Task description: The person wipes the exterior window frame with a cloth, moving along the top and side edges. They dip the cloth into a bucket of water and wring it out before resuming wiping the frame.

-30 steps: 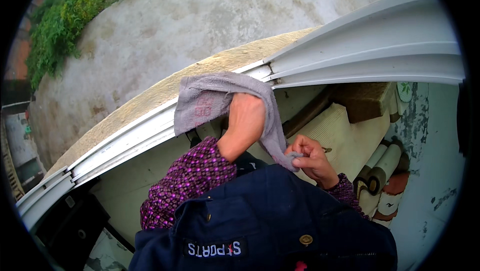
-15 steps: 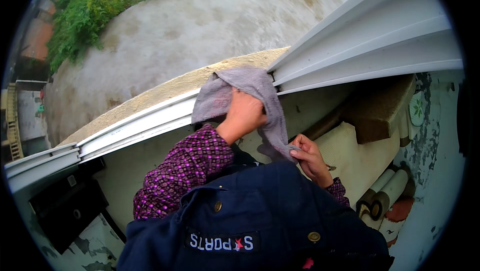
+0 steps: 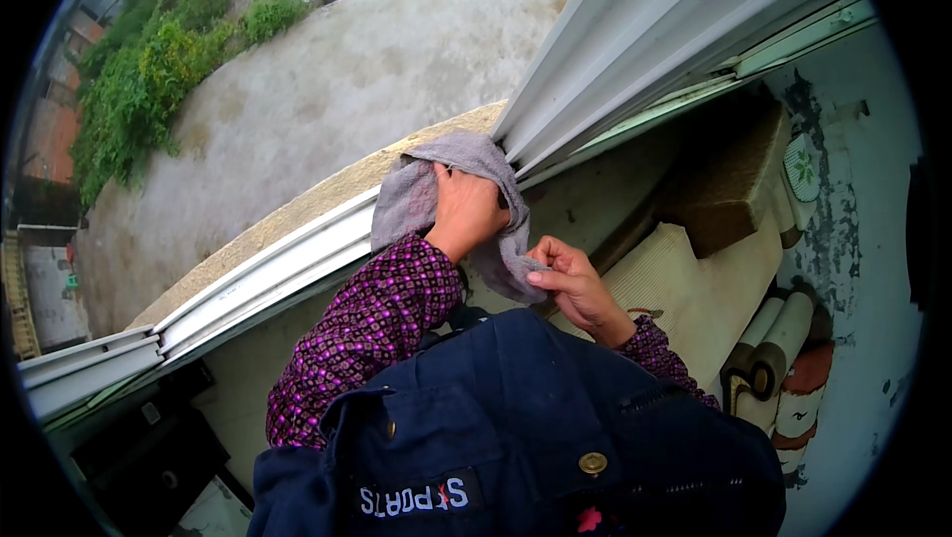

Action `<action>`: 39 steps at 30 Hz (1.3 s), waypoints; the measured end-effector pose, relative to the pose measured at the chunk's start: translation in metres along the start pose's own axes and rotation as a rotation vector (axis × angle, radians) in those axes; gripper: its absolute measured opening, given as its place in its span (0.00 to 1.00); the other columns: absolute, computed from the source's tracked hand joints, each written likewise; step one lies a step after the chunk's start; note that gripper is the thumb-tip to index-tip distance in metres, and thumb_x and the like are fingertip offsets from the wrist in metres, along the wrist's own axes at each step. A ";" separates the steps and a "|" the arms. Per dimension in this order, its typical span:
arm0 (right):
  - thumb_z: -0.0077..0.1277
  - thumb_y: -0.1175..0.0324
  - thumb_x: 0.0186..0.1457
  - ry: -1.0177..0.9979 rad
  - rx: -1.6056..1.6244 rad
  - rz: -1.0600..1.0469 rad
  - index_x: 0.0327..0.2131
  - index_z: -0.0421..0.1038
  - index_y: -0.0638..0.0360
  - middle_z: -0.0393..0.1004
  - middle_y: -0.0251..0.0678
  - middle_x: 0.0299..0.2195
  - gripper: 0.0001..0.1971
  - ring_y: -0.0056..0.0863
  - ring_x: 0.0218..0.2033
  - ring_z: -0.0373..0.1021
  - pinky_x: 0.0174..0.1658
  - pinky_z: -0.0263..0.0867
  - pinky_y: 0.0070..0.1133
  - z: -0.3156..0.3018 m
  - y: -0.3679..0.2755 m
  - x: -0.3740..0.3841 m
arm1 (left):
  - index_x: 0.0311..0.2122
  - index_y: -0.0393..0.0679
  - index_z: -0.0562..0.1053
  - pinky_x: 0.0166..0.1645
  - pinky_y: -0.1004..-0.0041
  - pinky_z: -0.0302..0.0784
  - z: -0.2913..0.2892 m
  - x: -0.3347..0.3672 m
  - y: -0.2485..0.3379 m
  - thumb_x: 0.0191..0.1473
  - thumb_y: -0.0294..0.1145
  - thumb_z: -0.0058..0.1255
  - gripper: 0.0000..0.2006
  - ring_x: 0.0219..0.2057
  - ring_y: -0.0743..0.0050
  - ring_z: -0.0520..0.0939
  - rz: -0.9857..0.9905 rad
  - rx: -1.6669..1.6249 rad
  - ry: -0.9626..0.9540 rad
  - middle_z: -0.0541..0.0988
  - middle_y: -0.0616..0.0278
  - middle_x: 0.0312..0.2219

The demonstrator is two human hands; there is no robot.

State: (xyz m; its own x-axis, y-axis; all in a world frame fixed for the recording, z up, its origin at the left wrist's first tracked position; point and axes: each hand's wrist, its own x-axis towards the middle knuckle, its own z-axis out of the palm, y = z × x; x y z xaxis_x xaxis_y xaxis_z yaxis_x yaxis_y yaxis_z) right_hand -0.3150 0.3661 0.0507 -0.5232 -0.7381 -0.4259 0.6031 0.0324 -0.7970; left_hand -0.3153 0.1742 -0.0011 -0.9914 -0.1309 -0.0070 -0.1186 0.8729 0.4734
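Far to the left, we see green bushes (image 3: 164, 71) outside. Next comes the white window track (image 3: 268, 284), which runs up to our grey towel (image 3: 405, 202). The towel lies over the track, and it looks soft, fuzzy and crumpled. Its left part spreads out in a wide flap with a faint pink patch. Its top curls over in a fat fold, and the rest hangs down on our side in a droopy bunch. Our left hand (image 3: 468, 212) lies on the towel, with its fingertips hidden in the folds, so we cannot tell if they squeeze the cloth. Next, our right hand (image 3: 583, 294) pinches the towel's edge between thumb and fingers. Above that hand, the white window frame (image 3: 635, 46) slants up, its low corner just beside the towel. Past it, we see brown-and-cream rolls (image 3: 778, 334).
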 end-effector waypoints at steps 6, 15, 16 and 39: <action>0.52 0.77 0.48 0.221 -0.095 0.003 0.27 0.62 0.57 0.68 0.27 0.29 0.08 0.15 0.31 0.64 0.37 0.59 0.12 -0.020 0.007 -0.031 | 0.45 0.45 0.72 0.59 0.43 0.41 -0.010 -0.026 -0.006 0.38 0.45 0.56 0.26 0.53 0.49 0.64 0.059 0.096 0.128 0.70 0.50 0.46; 0.54 0.72 0.50 0.243 -0.226 0.096 0.44 0.64 0.63 0.71 0.28 0.30 0.17 0.14 0.33 0.65 0.36 0.60 0.12 -0.026 0.045 -0.041 | 0.40 0.41 0.72 0.52 0.58 0.59 -0.030 -0.060 -0.040 0.48 0.30 0.47 0.13 0.47 0.48 0.68 0.148 -0.129 0.536 0.73 0.51 0.41; 0.55 0.70 0.49 0.219 -0.292 0.052 0.45 0.66 0.64 0.71 0.27 0.30 0.19 0.12 0.31 0.64 0.33 0.58 0.11 -0.020 0.048 -0.038 | 0.39 0.40 0.72 0.50 0.59 0.61 -0.030 -0.055 -0.041 0.47 0.27 0.46 0.12 0.45 0.47 0.69 0.149 -0.163 0.490 0.73 0.50 0.40; 0.52 0.66 0.52 0.380 -0.225 -0.045 0.30 0.70 0.65 0.66 0.21 0.23 0.10 0.09 0.26 0.58 0.29 0.55 0.13 0.012 0.069 -0.023 | 0.23 0.30 0.72 0.32 0.57 0.71 -0.001 0.028 -0.015 0.34 0.28 0.50 0.10 0.26 0.40 0.75 0.168 -0.228 0.055 0.73 0.37 0.21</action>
State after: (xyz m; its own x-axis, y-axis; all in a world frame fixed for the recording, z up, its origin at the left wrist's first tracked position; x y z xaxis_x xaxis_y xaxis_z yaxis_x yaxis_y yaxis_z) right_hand -0.2538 0.3773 0.0113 -0.7556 -0.4432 -0.4823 0.4503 0.1832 -0.8739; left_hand -0.3411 0.1571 -0.0076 -0.9908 -0.0237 0.1329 0.0690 0.7572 0.6496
